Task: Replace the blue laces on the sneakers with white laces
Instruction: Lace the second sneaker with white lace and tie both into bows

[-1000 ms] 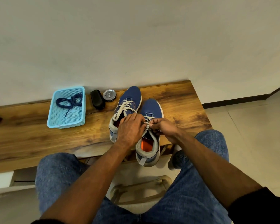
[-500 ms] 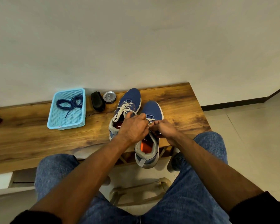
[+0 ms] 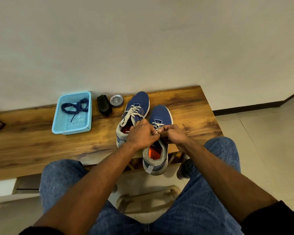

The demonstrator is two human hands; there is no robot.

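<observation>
Two blue sneakers sit side by side on a wooden bench (image 3: pixel 193 106), toes toward the wall. The right sneaker (image 3: pixel 159 119) is the landmark: its heel hangs over the bench's near edge, orange insole showing. Both hands meet over its tongue. The left hand (image 3: pixel 143 133) has its fingers curled, pinching the white lace (image 3: pixel 157 125) near the upper eyelets; the right hand (image 3: pixel 172 134) is likewise curled tight, apparently on the same lace, though the knuckles hide the exact grip. The two hands touch or nearly touch at the fingertips.

Just left of that sneaker, touching it along the side, stands the left sneaker (image 3: pixel 139 100), already threaded with a loose white lace (image 3: pixel 131 112). Farther left and toward the wall are a round tin (image 3: pixel 116 100) and a black brush (image 3: pixel 104 105), beside each other. Left again sits a light blue basket (image 3: pixel 71 131) holding the tangled blue laces (image 3: pixel 76 106). The person's knees in jeans frame the near edge of the bench.
</observation>
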